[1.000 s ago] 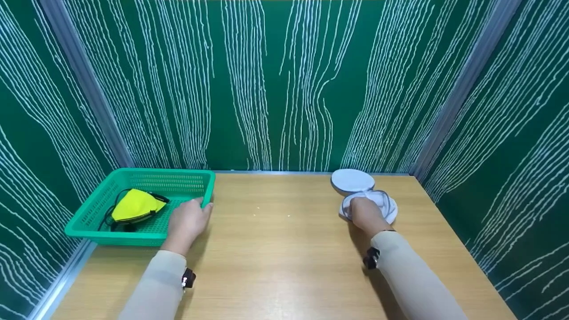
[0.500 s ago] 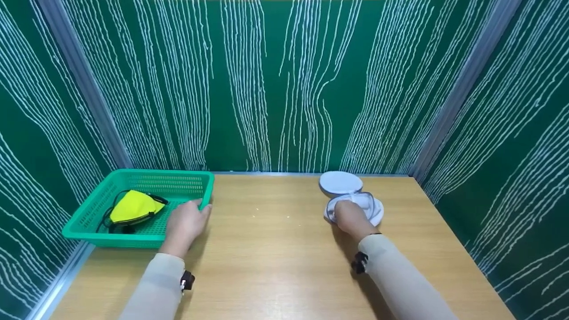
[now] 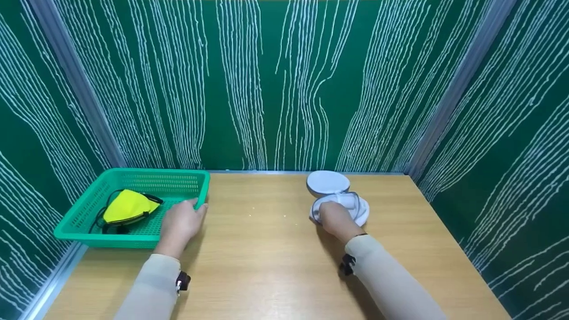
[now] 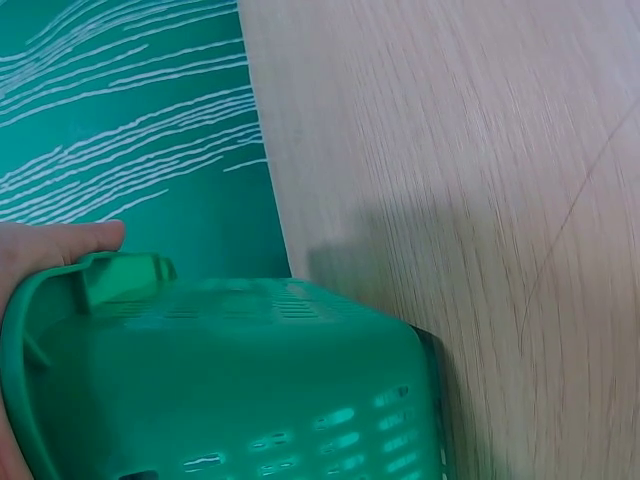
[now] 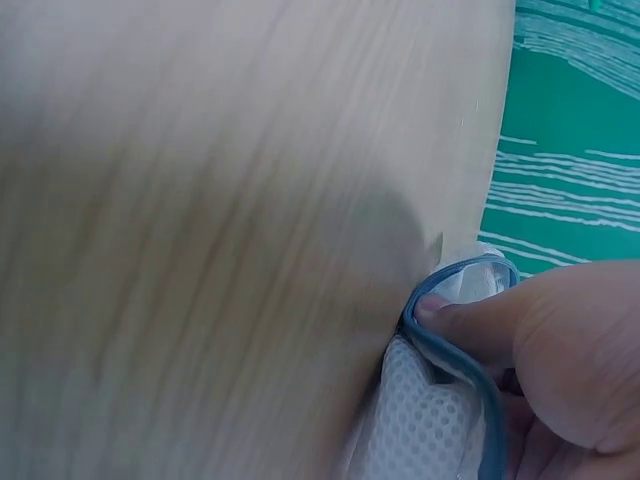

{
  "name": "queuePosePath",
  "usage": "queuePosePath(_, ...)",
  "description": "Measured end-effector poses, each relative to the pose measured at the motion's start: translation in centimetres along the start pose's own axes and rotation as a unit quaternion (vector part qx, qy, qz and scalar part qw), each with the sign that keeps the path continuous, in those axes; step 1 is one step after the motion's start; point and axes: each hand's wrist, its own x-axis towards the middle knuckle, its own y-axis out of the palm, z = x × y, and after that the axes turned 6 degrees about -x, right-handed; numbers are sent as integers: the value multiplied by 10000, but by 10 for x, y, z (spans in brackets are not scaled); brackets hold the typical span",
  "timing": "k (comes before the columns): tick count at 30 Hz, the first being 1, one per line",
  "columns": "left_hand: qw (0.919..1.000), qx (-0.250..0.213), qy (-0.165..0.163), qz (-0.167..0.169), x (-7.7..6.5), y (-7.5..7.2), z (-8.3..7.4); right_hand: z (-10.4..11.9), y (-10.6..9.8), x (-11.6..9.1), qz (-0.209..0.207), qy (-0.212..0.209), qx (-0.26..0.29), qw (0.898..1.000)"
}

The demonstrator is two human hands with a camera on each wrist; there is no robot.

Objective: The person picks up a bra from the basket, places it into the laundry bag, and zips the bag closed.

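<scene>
One rectangular green plastic basket (image 3: 115,237): set at the far left of the pale wood-grain table (image 3: 266,266), within easy reach of your hand on that side
Left hand (image 3: 181,222): closed over the basket's right-hand rim near the front, thumb to the outside, fingers mostly hidden within; you likely hold it there to keep the basket steady
Bright yellow cloth piece with black trim (image 3: 129,206): lying inside the basket, its dark cords spread beside it, apart from your fingers
Right hand (image 3: 338,220): your thumb is curled against the edge, pinching it with almost no gap; the other fingertips are hidden
White honeycomb-mesh piece with blue-grey piping (image 5: 415,430): under that pinch, right of centre on the table; the stiffer edge probably gives you a firmer hold than the soft mesh
White oval pad with a grey edge (image 3: 328,182): just behind the mesh piece; you cannot tell whether they are joined
Since a second ago: mesh piece, pad and your right hand have moved left together, nearer the basket; basket, yellow cloth and your left hand keep their places, the view shifting slightly
</scene>
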Motion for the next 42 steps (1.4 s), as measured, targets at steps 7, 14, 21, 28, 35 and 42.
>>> queuePosePath(7,9999,-31,-93,79,-1,-2,0,16,1,2,-40,-103,54,9999)
queuePosePath(14,10000,35,-54,74,-1,0,-1,28,5,3,-102,-236,48,9997)
queuePosePath(21,9999,113,-36,30,-2,-2,-1,39,7,4,-199,-340,-16,9992)
queuePosePath(28,9999,146,4,-29,-3,-2,-1,48,12,-1,-731,-714,-49,9948)
queuePosePath(35,9999,94,-62,23,-5,-2,-1,67,12,-1,-400,-560,-256,9973)
queuePosePath(42,10000,54,-45,47,-5,-1,-1,82,14,-1,-399,-630,-432,9963)
